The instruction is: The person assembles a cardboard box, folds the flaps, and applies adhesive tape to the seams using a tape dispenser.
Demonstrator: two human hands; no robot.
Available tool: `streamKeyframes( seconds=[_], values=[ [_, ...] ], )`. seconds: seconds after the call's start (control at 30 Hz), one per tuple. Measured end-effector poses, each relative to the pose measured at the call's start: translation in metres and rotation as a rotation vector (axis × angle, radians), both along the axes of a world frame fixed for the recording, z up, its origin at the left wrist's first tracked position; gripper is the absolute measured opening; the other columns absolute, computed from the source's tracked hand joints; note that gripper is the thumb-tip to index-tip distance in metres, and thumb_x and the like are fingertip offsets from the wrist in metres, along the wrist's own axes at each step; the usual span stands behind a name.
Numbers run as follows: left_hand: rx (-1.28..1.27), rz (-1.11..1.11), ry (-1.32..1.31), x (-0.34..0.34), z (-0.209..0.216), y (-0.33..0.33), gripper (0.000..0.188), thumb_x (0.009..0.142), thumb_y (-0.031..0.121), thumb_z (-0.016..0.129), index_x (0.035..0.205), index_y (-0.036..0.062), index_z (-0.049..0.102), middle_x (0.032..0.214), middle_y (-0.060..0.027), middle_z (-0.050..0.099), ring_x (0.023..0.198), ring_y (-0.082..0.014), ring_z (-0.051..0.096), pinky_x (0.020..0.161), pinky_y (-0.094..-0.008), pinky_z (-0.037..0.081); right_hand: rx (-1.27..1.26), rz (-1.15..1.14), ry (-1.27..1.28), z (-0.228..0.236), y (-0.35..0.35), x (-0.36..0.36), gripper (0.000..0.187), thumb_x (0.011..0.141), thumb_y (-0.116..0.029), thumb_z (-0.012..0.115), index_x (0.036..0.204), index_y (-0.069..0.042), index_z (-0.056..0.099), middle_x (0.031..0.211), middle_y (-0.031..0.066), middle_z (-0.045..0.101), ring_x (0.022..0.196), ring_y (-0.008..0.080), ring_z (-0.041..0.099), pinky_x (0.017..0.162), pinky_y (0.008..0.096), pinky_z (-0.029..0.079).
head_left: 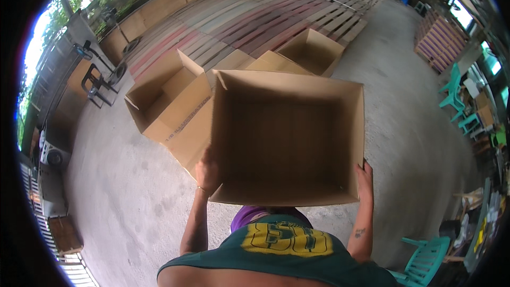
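Observation:
Between my hands is a large brown cardboard box (289, 194), its open top facing me and nothing visible inside. My left hand (207, 174) is closed on its left side near the lower corner. On the opposite side, my right hand (365, 180) presses against the box's lower right wall, its fingers partly hidden behind the edge. Just beyond on the left stands another open cardboard box (183, 119), tilted at an angle, with dark print on its side. A third open box (319, 53) sits farther off, partly covered by the one I hold.
Wooden pallets (234, 21) cover the floor ahead. A black chair (95, 85) and stand fans are at the left wall. Green plastic chairs (425, 260) and stacked clutter line the right side, with a pile of wooden crates (440, 40) farther back. The floor (133, 196) is grey concrete.

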State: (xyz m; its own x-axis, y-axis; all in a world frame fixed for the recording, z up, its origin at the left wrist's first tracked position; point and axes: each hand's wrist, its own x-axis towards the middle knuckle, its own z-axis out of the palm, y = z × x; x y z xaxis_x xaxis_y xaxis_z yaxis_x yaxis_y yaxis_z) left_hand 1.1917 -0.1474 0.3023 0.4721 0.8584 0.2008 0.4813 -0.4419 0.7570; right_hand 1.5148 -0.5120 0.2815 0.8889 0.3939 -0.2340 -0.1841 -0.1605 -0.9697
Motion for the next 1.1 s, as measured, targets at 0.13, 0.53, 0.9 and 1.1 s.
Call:
streamKeyframes(
  seconds=[0.13, 0.53, 0.9, 1.1],
  values=[
    [-0.102, 0.295, 0.153, -0.004, 0.003, 0.037, 0.048, 0.081, -0.001, 0.040, 0.128, 0.0048, 0.053, 0.103, -0.0247, 0.065, 0.085, -0.0277, 0.067, 0.070, -0.0374, 0.050, 0.046, 0.288, -0.112, -0.009, 0.111, 0.076, 0.032, 0.092, -0.011, 0.052, 0.121, 0.003, 0.055, 0.114, 0.0118, 0.062, 0.101, 0.0203, 0.058, 0.090, 0.0332, 0.044],
    [-0.082, 0.732, 0.158, -0.043, -0.041, 0.107, 0.041, 0.081, 0.004, 0.047, 0.122, 0.0008, 0.056, 0.111, -0.0210, 0.064, 0.106, -0.0335, 0.062, 0.088, -0.0397, 0.048, -0.115, 0.929, -0.470, -0.021, 0.398, 0.141, 0.041, 0.085, -0.027, 0.059, 0.117, -0.003, 0.056, 0.105, 0.0235, 0.063, 0.101, 0.0391, 0.060, 0.085, 0.0432, 0.047],
    [-0.140, 1.034, 0.409, -0.130, -0.042, 0.091, 0.045, 0.078, 0.009, 0.054, 0.122, 0.0009, 0.055, 0.109, -0.0217, 0.065, 0.102, -0.0337, 0.062, 0.088, -0.0389, 0.046, -0.115, 1.334, -0.330, -0.007, 0.499, 0.116, 0.071, 0.079, -0.038, 0.062, 0.140, -0.010, 0.040, 0.124, 0.0216, 0.057, 0.115, 0.0360, 0.054, 0.100, 0.0418, 0.042],
    [-0.256, 1.488, 0.705, -0.005, -0.019, 0.082, 0.077, 0.081, 0.036, 0.063, 0.145, 0.0104, 0.028, 0.138, -0.0260, 0.042, 0.126, -0.0464, 0.037, 0.102, -0.0504, 0.035, -0.024, 1.259, -0.249, -0.049, 0.509, 0.133, 0.075, 0.081, -0.037, 0.064, 0.142, -0.004, 0.035, 0.137, 0.0250, 0.042, 0.128, 0.0365, 0.040, 0.107, 0.0404, 0.033]
  ],
)
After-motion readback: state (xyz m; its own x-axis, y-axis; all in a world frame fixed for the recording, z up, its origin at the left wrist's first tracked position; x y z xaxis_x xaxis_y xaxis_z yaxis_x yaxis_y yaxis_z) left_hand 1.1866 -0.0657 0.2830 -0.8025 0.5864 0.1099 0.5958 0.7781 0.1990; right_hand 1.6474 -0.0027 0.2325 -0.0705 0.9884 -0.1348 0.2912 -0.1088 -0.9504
